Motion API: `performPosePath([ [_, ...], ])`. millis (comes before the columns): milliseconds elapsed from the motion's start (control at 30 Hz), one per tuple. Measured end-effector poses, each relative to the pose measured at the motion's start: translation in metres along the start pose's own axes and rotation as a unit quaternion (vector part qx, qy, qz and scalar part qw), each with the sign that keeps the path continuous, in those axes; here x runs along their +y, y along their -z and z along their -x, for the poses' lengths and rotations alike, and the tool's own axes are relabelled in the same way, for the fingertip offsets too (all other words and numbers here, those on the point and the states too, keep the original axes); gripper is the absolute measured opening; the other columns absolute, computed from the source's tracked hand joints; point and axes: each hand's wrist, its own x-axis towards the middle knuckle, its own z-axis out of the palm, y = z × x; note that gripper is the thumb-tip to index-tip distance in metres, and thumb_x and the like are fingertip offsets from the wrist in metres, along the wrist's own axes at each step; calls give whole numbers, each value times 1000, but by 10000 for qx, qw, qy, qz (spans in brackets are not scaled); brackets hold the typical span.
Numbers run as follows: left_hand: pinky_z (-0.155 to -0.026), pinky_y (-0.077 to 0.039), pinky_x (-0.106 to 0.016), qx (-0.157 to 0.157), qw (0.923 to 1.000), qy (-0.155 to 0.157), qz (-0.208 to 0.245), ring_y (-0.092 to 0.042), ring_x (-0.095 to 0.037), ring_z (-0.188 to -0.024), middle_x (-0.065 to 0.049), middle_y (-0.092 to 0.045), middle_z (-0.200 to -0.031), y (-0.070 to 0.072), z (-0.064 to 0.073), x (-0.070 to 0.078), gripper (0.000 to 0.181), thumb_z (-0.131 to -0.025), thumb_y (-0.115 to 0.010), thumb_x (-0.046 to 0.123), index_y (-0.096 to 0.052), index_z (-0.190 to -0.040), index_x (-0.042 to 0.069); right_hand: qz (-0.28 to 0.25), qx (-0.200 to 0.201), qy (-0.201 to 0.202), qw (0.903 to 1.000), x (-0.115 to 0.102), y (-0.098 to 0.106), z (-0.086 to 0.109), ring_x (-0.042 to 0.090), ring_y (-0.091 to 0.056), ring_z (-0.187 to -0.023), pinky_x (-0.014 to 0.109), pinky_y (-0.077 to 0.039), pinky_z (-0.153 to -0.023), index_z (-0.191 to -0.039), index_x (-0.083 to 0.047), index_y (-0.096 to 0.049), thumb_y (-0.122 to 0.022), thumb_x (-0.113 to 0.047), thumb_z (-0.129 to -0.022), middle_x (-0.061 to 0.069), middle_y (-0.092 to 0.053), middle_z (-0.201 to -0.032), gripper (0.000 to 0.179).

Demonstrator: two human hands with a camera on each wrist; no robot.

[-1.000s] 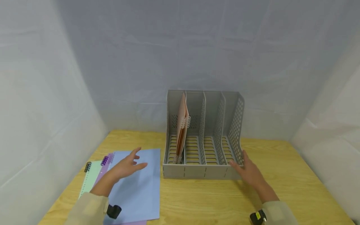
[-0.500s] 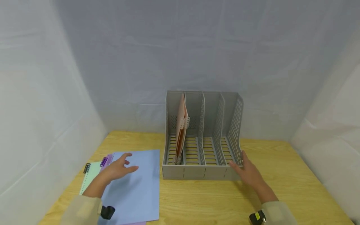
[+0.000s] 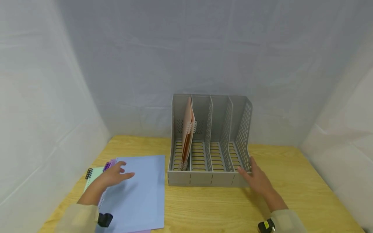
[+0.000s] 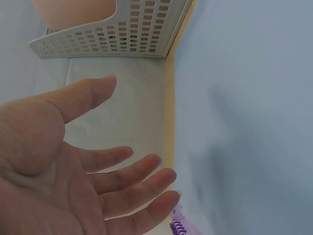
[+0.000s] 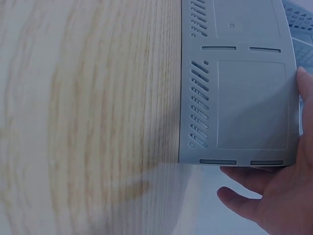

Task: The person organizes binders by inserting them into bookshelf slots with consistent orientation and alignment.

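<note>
My left hand [image 3: 113,176] hovers over a light-blue notebook [image 3: 142,197], fingers spread and relaxed, holding nothing. The hand's shadow falls on the blue cover. Under that notebook lie a purple spiral notebook [image 3: 112,162] and a mint-green spiral notebook [image 3: 95,173], mostly hidden, their coils poking out at the left. With my right hand [image 3: 259,181] I hold the front right corner of a grey file rack [image 3: 201,179], thumb over the front rim and fingers along the side. In the right wrist view, the rack's front wall [image 5: 252,105] stands on the table beside my fingers.
Pink spiral notebooks [image 3: 187,129] stand upright, leaning slightly, in the rack's leftmost slot; the other slots show bare slatted floors. The wooden table [image 3: 303,191] is bounded by white sheeting [image 3: 140,64] at the back and both sides.
My left hand has drifted left and slightly nearer over the blue notebook, staying open. The right hand keeps its place at the rack's corner.
</note>
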Motion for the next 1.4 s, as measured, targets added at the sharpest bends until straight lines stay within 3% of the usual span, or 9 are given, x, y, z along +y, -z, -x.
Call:
performPosePath([
  [467, -98, -39, -63, 41, 9981, 102, -603, -41, -58, -120, -45, -40, -131, 10, -2, -16, 88, -92, -64, 42, -26, -136, -24, 0, -1, -74, 10000, -2, 0, 1, 54, -25, -135, 64, -23, -109, -151, 8, 0, -40, -56, -99, 35, -18, -152, 92],
  [767, -105, -27, -66, -100, 9977, 452, -492, -23, -60, -131, -43, -16, -145, 14, -1, -18, 99, -91, -65, 42, -8, -146, -18, 17, 95, -2, 10000, 0, -2, 1, 54, -26, -134, 65, -24, -107, -151, 8, -1, -39, -56, -99, 36, -19, -151, 91],
  [833, -103, -32, -65, -127, 9980, 474, -410, -24, -60, -130, -43, -12, -145, 14, -1, -21, 100, -91, -66, 42, -5, -147, -16, 5, 88, 0, 10000, 0, -1, 1, 54, -25, -135, 65, -23, -108, -151, 8, -1, -39, -56, -99, 36, -18, -151, 91],
  [933, -95, -43, -60, -106, 9982, 511, -311, -37, -56, -124, -43, -12, -146, 13, -1, -24, 102, -90, -67, 41, -4, -148, -14, -23, 89, -3, 10000, -1, -1, 2, 54, -24, -135, 65, -22, -108, -151, 8, -1, -40, -56, -99, 35, -18, -152, 91],
  [1000, -84, -50, -52, -85, 9980, 578, -243, -48, -49, -109, -43, -14, -146, 13, -2, -27, 101, -90, -68, 39, -4, -149, -12, -28, 78, -11, 10000, -2, 0, 2, 54, -24, -135, 65, -22, -108, -151, 8, 0, -40, -56, -99, 35, -18, -152, 91],
  [1133, -66, -47, -38, -100, 9976, 670, -109, -50, -33, -81, -44, -14, -145, 10, -3, -32, 103, -89, -69, 37, -1, -150, -11, -9, 67, -18, 10000, -2, 0, 2, 54, -24, -135, 65, -22, -108, -151, 8, 0, -39, -57, -99, 35, -17, -152, 92],
  [1200, -61, -44, -34, -124, 9974, 707, -51, -47, -29, -76, -44, -14, -145, 9, -3, -34, 104, -88, -70, 35, 1, -150, -10, 0, 64, -15, 10000, -1, -1, 2, 54, -24, -135, 65, -22, -108, -151, 8, 0, -39, -57, -99, 36, -17, -152, 92],
  [1333, -59, -43, -33, -173, 9968, 776, -37, -48, -29, -75, -43, -12, -146, 8, -3, -36, 106, -86, -72, 33, 2, -150, -8, 2, 70, -24, 10000, -1, -1, 2, 54, -24, -136, 65, -22, -108, -151, 8, -1, -39, -57, -99, 35, -17, -152, 92],
  [1400, -70, -51, -41, -186, 9966, 790, -125, -54, -40, -88, -43, -11, -146, 7, -3, -37, 108, -85, -74, 33, 2, -150, -8, 14, 53, -52, 10000, -2, 0, 2, 54, -23, -136, 64, -22, -109, -151, 8, -1, -39, -57, -99, 35, -17, -152, 92],
])
